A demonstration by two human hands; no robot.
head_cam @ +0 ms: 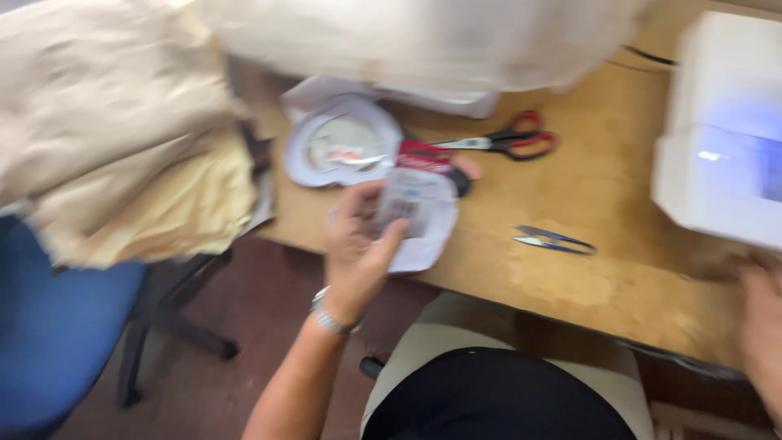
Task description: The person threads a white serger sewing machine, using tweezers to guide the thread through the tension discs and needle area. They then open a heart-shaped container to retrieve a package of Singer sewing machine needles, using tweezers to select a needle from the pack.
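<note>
My left hand [358, 248] holds a small clear plastic packet [419, 204] with a red top strip, lifted over the front edge of the wooden table [619, 269]. A metal watch sits on that wrist. My right hand [762, 326] shows only partly at the right edge, low beside the white sewing machine [721, 130]; its fingers are blurred and I cannot tell what they do. The frame is motion-blurred.
Red-and-black scissors [513, 143] lie at the table's back. Small blue thread snips [554, 239] lie toward the front. A white heart-shaped package [338, 147] rests left of the packet. Beige fabric [122, 130] piles over the left; a blue chair [57, 334] stands below.
</note>
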